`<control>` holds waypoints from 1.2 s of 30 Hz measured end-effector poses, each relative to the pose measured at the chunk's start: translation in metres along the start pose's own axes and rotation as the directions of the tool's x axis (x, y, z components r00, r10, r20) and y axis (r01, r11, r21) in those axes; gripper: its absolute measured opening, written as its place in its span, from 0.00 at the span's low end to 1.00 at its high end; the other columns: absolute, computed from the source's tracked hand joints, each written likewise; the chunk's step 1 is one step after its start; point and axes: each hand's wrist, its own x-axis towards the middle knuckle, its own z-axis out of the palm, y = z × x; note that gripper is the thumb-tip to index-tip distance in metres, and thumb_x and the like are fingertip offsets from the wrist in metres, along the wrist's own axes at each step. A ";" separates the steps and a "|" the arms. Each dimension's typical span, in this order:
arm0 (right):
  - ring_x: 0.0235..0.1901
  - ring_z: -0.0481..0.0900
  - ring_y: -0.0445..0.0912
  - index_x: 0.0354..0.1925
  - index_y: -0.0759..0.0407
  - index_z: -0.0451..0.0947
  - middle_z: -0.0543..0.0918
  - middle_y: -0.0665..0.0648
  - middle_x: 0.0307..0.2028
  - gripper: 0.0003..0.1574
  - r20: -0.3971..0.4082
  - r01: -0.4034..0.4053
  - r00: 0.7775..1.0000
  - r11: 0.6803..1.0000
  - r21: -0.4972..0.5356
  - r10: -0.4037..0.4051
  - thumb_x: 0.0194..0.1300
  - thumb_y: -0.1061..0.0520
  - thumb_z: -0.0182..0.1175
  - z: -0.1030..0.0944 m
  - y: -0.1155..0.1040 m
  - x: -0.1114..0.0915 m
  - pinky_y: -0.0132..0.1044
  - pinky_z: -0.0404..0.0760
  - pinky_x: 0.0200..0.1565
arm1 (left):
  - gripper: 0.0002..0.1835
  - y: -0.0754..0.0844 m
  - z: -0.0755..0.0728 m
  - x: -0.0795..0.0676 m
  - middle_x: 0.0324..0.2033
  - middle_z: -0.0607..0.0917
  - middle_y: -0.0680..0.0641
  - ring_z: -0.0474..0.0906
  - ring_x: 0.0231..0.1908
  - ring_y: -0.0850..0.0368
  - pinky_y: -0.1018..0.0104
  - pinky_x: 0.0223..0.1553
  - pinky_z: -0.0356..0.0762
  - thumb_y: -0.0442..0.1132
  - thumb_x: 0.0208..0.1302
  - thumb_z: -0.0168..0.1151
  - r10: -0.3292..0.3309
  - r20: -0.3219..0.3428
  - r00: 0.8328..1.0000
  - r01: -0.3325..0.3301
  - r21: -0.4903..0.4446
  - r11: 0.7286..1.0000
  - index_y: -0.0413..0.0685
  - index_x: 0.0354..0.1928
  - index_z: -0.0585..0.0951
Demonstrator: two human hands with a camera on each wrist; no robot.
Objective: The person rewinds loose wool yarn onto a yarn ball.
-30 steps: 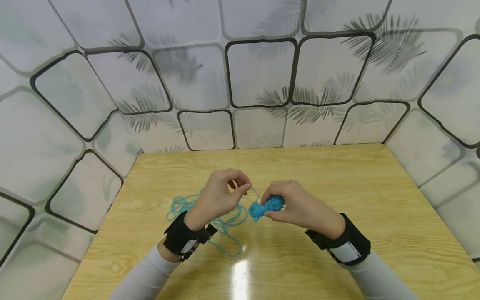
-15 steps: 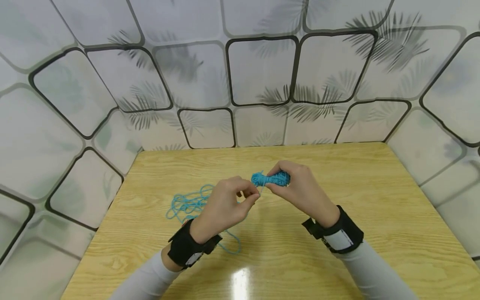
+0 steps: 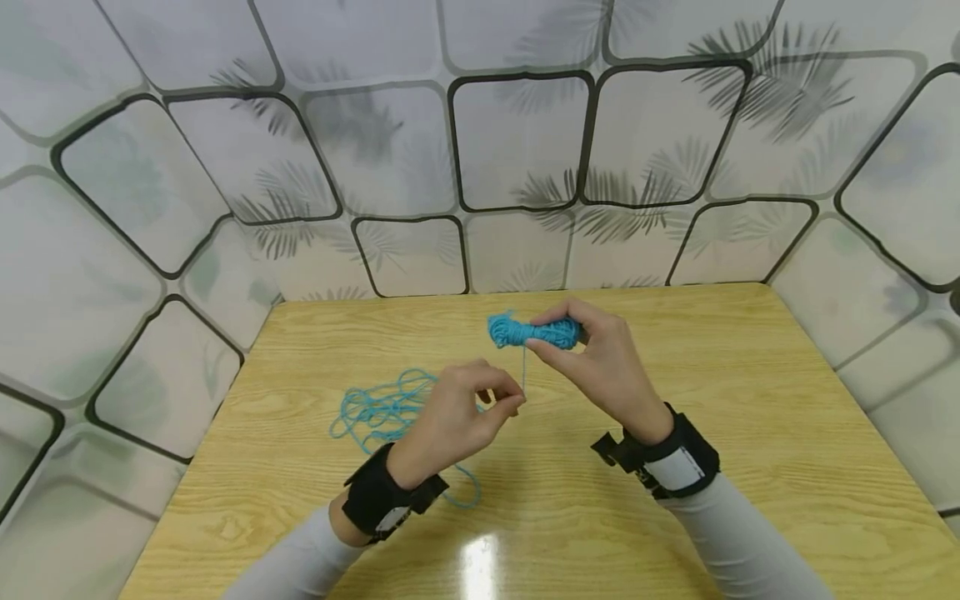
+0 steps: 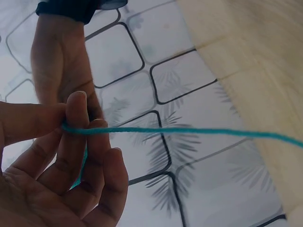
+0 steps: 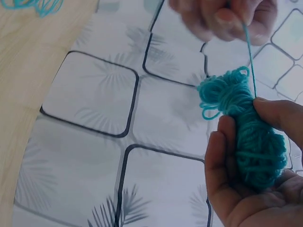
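A small bundle of blue yarn [image 3: 512,331], wrapped round its middle and looped at the ends, is held up over the table by my right hand [image 3: 600,358]. Thumb and fingers grip one half of it, as the right wrist view shows. From its waist a taut strand [image 4: 189,131] runs to my left hand [image 3: 472,408], which pinches it between thumb and forefinger. The left hand sits lower than the bundle in the head view. Loose blue yarn [image 3: 375,408] lies in tangled loops on the table, partly hidden behind the left hand and forearm.
The wooden table [image 3: 750,400] ends at a wall covering [image 3: 517,142] with dark rounded outlines and leaf prints, which also rises at both sides. Black straps [image 3: 678,458] with small devices sit on both wrists.
The right hand has raised the bundle away from the body. My left hand has shifted slightly down and right, still pinching the strand, which now stretches straight between the hands.
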 end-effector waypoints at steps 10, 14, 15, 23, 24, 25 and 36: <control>0.39 0.81 0.48 0.42 0.62 0.79 0.83 0.60 0.42 0.12 0.202 0.007 0.976 0.938 0.346 -0.081 0.58 0.69 0.68 0.004 -0.014 -0.010 0.32 0.83 0.40 | 0.05 -0.006 -0.003 0.005 0.24 0.88 0.39 0.84 0.29 0.54 0.54 0.36 0.84 0.25 0.63 0.63 -0.108 0.127 0.986 0.137 -0.249 0.959 0.36 0.35 0.87; 0.39 0.81 0.46 0.40 0.58 0.80 0.84 0.57 0.39 0.13 0.284 0.071 0.945 0.947 0.313 -0.164 0.56 0.65 0.71 0.008 -0.019 -0.017 0.36 0.84 0.40 | 0.06 -0.026 -0.001 0.007 0.24 0.87 0.41 0.80 0.27 0.58 0.61 0.35 0.79 0.28 0.65 0.62 -0.063 0.130 0.989 0.096 -0.267 0.959 0.39 0.32 0.86; 0.38 0.81 0.45 0.40 0.56 0.80 0.85 0.55 0.39 0.13 0.295 0.096 0.938 0.953 0.288 -0.183 0.56 0.63 0.71 0.009 -0.021 -0.018 0.36 0.84 0.39 | 0.06 -0.031 0.000 0.007 0.25 0.87 0.42 0.79 0.27 0.58 0.61 0.36 0.79 0.29 0.64 0.62 -0.056 0.130 0.990 0.090 -0.276 0.957 0.40 0.30 0.86; 0.32 0.77 0.39 0.38 0.53 0.79 0.85 0.49 0.33 0.15 0.371 0.228 0.889 0.962 0.150 -0.269 0.53 0.61 0.74 0.014 -0.028 -0.030 0.39 0.82 0.34 | 0.08 -0.031 -0.007 0.011 0.30 0.90 0.45 0.80 0.33 0.57 0.54 0.40 0.81 0.30 0.66 0.62 -0.128 0.147 0.981 0.160 -0.234 0.959 0.46 0.31 0.87; 0.32 0.78 0.39 0.38 0.53 0.79 0.84 0.49 0.34 0.15 0.384 0.225 0.883 0.962 0.152 -0.268 0.53 0.61 0.74 0.014 -0.028 -0.031 0.39 0.83 0.34 | 0.08 -0.027 -0.009 0.012 0.30 0.90 0.44 0.81 0.33 0.56 0.53 0.39 0.82 0.29 0.66 0.62 -0.128 0.141 0.982 0.156 -0.205 0.966 0.45 0.31 0.87; 0.32 0.78 0.39 0.38 0.53 0.80 0.85 0.49 0.34 0.15 0.399 0.217 0.879 0.964 0.156 -0.262 0.53 0.61 0.74 0.014 -0.028 -0.032 0.38 0.83 0.34 | 0.07 -0.022 -0.011 0.013 0.30 0.89 0.43 0.81 0.32 0.55 0.52 0.38 0.82 0.28 0.65 0.63 -0.120 0.133 0.984 0.144 -0.184 0.972 0.43 0.31 0.87; 0.34 0.80 0.37 0.40 0.51 0.81 0.85 0.48 0.37 0.10 0.548 0.154 0.817 0.984 0.095 -0.181 0.59 0.57 0.70 0.009 -0.022 -0.031 0.38 0.85 0.35 | 0.05 0.003 -0.031 0.019 0.24 0.87 0.38 0.81 0.26 0.50 0.52 0.31 0.82 0.24 0.61 0.65 -0.079 0.066 0.995 0.084 -0.080 0.993 0.38 0.29 0.85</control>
